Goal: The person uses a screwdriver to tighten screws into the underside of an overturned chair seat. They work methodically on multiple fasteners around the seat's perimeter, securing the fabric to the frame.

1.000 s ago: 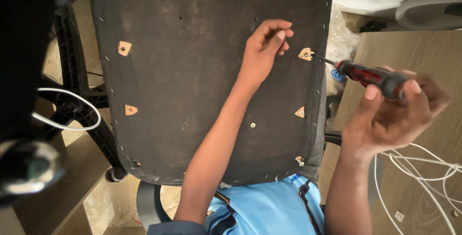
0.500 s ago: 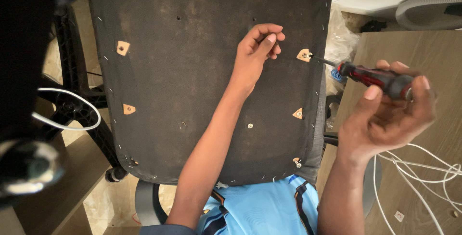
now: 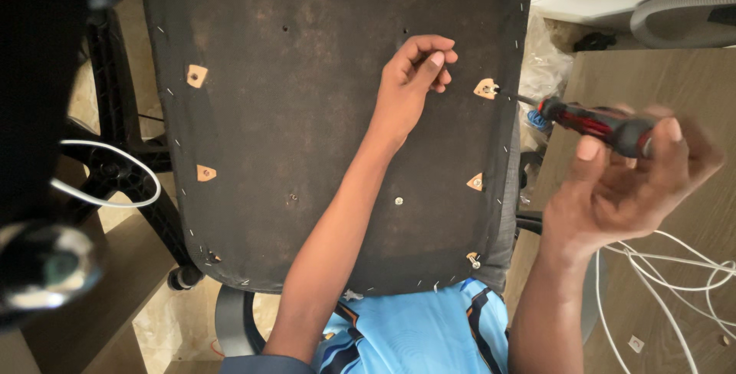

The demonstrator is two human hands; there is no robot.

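Seat underside (image 3: 307,113): black fabric-covered panel of an upturned office chair, stapled along its edges, filling the middle of the view.
Left hand (image 3: 414,75): resting on the dark fabric near the panel's upper right, fingers curled in loosely with the thumb laid against them; whether anything small sits inside the curl cannot be told.
Right hand (image 3: 625,182): raised beyond the panel's right edge, fingers half-closed around the rear of the screwdriver handle, forefinger and thumb stretched along it (motion blur softens the outline).
Screwdriver (image 3: 594,123): red-and-black handle in the right fingers, thin metal shaft pointing left, its tip at or touching the tan bracket just right of the left fingertips.
Upper right bracket (image 3: 486,88): small tan plate with a screw hole, between the left fingers and the screwdriver handle.
Other brackets: one lower on the right edge (image 3: 475,182), below the left knuckles; two on the far left side (image 3: 197,76) and (image 3: 205,173), well apart from both hands.
Loose screw (image 3: 399,201): small pale head on the fabric beside the left forearm.
White cables (image 3: 675,267): looped on the wooden surface (image 3: 690,83) under the right wrist.
Chair base (image 3: 123,152): black legs left of the panel.
Shirt (image 3: 414,328): blue, at the bottom edge.
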